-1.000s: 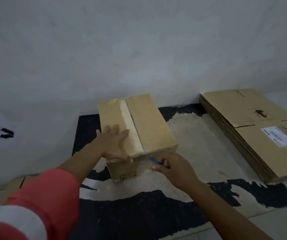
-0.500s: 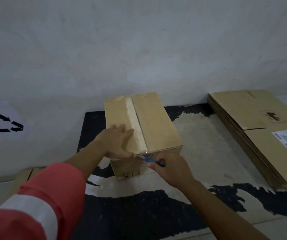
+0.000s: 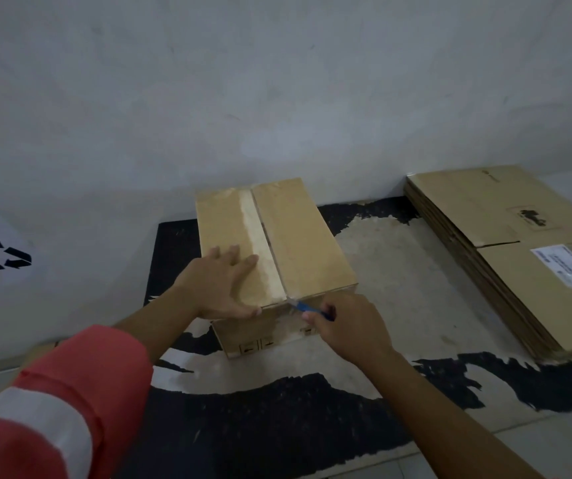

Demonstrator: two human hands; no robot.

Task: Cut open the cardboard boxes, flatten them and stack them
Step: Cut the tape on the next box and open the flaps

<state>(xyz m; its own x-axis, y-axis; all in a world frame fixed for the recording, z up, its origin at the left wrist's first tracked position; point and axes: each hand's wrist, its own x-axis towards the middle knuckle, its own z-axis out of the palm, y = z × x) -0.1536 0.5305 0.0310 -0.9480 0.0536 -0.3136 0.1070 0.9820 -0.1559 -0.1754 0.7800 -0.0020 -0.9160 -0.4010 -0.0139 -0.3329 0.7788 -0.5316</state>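
Worn black floor mat (image 3: pixel 277 409) against the wall, stack of flattened boxes (image 3: pixel 484 219) at its right, taped cardboard box (image 3: pixel 298 243) at mat centre, well apart from the stack. Left hand (image 3: pixel 219 288) lies flat on box top beside the tape seam (image 3: pixel 260 257), grip apart, fingers straight. Right hand (image 3: pixel 350 326) grip clamped on blue cutter (image 3: pixel 307 307), tip touching the seam at the near top edge.
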